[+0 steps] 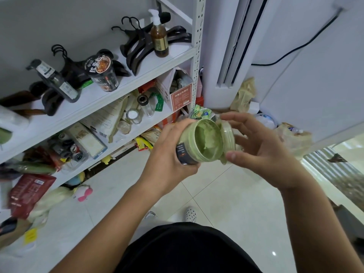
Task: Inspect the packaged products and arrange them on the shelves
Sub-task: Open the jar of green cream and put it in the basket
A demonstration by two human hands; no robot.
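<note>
Green paste (209,141): one jar (186,146) (uncapped), one lid (229,134).

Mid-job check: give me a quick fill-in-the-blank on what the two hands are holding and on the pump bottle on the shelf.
1. The left hand grips a jar whose contents are ____ in colour.
2. The lid, pinched in the right hand, is ____ the jar.
3. On the upper shelf, the brown pump bottle stands ____.

Missing words: green; off; upright.
</note>
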